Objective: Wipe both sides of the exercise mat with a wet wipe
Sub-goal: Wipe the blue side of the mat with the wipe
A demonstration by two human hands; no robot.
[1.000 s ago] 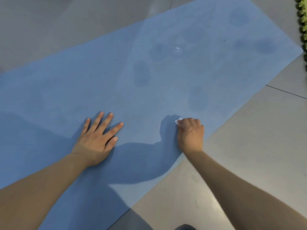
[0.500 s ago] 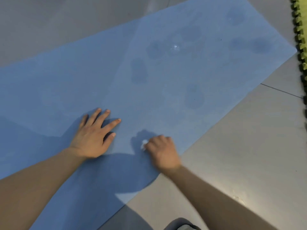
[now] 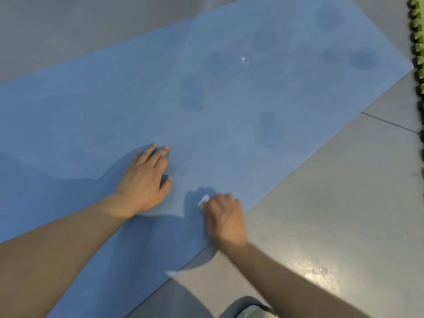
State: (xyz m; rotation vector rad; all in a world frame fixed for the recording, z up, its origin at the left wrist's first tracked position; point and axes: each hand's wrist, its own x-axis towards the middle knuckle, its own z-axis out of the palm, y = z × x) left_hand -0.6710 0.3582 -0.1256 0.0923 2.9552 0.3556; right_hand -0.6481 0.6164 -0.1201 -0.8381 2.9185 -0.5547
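Kneeling at the near edge, the person has the right hand (image 3: 226, 218) curled tight around a bunched wet wipe (image 3: 203, 200), only a white corner of which pokes out past the knuckles, pressed down on the exercise mat (image 3: 229, 99). Just beside it, the left hand (image 3: 144, 180) lies flat with fingers straight, palm down on the blue surface, apparently pinning it.

That mat looks thin, light and floppy to me, spread flat on the tiled floor (image 3: 332, 191); on smooth tile it could well slide or ruck under a hard stroke, which is likely why the flat hand braces it. For turning it over, I would take it by the long edge or a corner and fold it across, not lift from the middle. The wipe seems soft and small, easily wadded.

Further off, dark damp-looking patches (image 3: 267, 129) dot the surface, with a bright glint (image 3: 242, 59) among them. How much wipe is inside the fist is hidden. Both ends of the mat run out of view, its underside cannot be seen, and the green edging (image 3: 416, 31) at the far right is cut off.
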